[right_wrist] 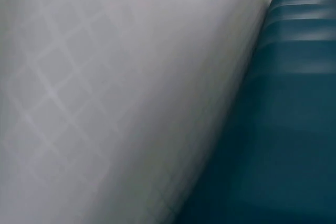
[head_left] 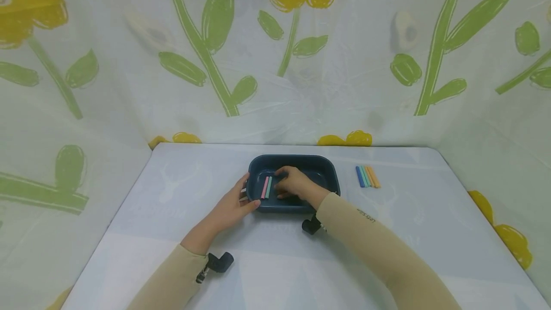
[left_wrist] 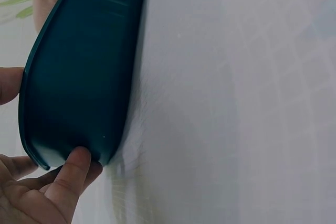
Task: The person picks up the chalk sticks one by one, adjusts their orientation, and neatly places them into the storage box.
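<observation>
A dark blue rectangular tray [head_left: 292,208] with raised walls sits on the table. My left hand [head_left: 232,207] holds its left end, the thumb at the front corner and the fingers against the end wall. In the left wrist view, fingertips [left_wrist: 79,156] press that wall from outside. A pink chalk stick [head_left: 264,187] and a green chalk stick [head_left: 269,187] lie side by side inside the tray. Just right of them my right hand [head_left: 297,184] reaches into the tray, fingers bent downward. I cannot tell whether it holds anything. The right wrist view mostly shows the tray's outer wall [right_wrist: 294,129].
Right of the tray, several more chalk sticks lie in a row on the table, among them a blue chalk stick [head_left: 359,176] and an orange chalk stick [head_left: 373,176]. A flowered curtain [head_left: 353,61] stands behind the pale tabletop [head_left: 267,262].
</observation>
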The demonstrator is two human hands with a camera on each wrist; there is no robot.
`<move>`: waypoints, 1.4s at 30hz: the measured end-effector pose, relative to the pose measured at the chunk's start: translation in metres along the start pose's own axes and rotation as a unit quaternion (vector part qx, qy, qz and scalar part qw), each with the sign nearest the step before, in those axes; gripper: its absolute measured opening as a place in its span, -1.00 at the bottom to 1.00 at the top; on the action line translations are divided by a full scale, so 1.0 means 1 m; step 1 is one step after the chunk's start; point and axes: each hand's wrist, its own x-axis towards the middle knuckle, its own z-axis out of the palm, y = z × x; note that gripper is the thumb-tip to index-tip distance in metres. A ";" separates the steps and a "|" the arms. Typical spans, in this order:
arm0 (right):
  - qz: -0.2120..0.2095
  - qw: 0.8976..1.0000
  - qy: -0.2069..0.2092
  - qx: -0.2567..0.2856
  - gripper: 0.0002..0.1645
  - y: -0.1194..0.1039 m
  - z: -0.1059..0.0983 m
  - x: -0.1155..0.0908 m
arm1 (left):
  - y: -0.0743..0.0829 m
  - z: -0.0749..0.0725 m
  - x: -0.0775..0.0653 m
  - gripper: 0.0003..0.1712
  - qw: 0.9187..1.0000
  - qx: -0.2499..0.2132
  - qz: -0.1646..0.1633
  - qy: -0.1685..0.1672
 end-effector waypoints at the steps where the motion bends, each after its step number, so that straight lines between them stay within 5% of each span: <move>1: 0.000 1.000 -0.001 -0.002 -0.37 0.000 -0.001 -0.001 | 0.000 0.000 0.000 0.04 1.000 0.001 0.000 0.000; 19: -0.055 0.997 -0.019 -0.056 -0.55 -0.012 -0.038 -0.043 | 0.003 0.000 -0.001 0.04 1.000 0.008 -0.003 0.010; 42: -0.135 0.988 0.036 -0.058 -0.58 0.001 -0.091 -0.093 | 0.000 0.002 0.000 0.03 1.000 0.005 0.000 0.013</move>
